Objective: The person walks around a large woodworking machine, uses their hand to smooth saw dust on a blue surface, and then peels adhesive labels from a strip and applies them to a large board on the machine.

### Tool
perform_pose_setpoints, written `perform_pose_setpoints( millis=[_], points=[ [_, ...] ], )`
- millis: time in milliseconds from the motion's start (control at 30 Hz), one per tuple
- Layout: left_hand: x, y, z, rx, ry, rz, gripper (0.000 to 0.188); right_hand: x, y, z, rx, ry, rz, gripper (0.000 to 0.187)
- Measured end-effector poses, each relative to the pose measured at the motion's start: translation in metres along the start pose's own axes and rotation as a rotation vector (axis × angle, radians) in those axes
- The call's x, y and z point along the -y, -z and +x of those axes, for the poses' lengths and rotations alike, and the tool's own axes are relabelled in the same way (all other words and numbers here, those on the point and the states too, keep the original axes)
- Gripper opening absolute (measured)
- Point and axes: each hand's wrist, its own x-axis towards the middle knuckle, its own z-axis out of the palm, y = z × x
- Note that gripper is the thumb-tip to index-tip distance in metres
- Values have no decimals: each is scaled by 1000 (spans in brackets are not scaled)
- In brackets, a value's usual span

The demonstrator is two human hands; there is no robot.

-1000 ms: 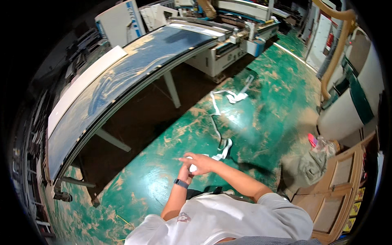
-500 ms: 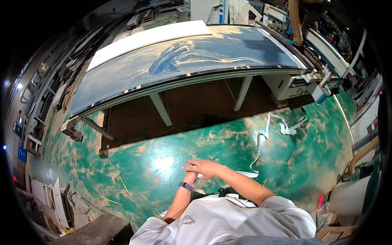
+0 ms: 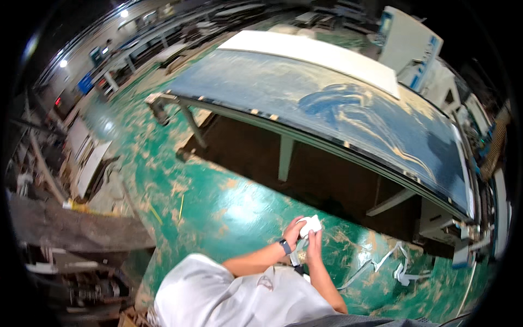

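Just in front of my body, both hands come together around a bunched white strip (image 3: 310,224). My left hand (image 3: 292,231), below a dark wristwatch (image 3: 285,247), has its fingers curled against the bundle's left side. My right hand (image 3: 314,245) presses on it from the right with its fingers raised, partly hiding it. A pale length hangs down between my wrists. On the floor to my right lies a long, loosely folded white strip (image 3: 402,272), one end running toward my body. Whether it joins the bundle is hidden behind my right forearm.
A long blue-topped machine table (image 3: 256,73), dusted with sawdust, stands ahead. A white panel (image 3: 321,48) lies along its far edge. Dust is scattered on the green floor (image 3: 212,229). A dark wooden bench (image 3: 81,231) and leaning boards (image 3: 92,169) are at left.
The view has swung left, so the table sits farther right and tilted. Earlier my right hand lay across my left; now both are raised around the white bundle.
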Motion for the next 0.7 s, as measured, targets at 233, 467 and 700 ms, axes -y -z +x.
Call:
perform_pose_setpoints(
  millis=[233,467,700],
  points=[
    [-71,1,65,135,266,64,50,38,10,110,310,433,-819,57],
    [-122,16,119,104,154,230,45,-12,-41,183,69,280,-484,69],
    [-185,57,212,280,354,423,35,-21,-64,242,278,-278,-750,57]
  ],
)
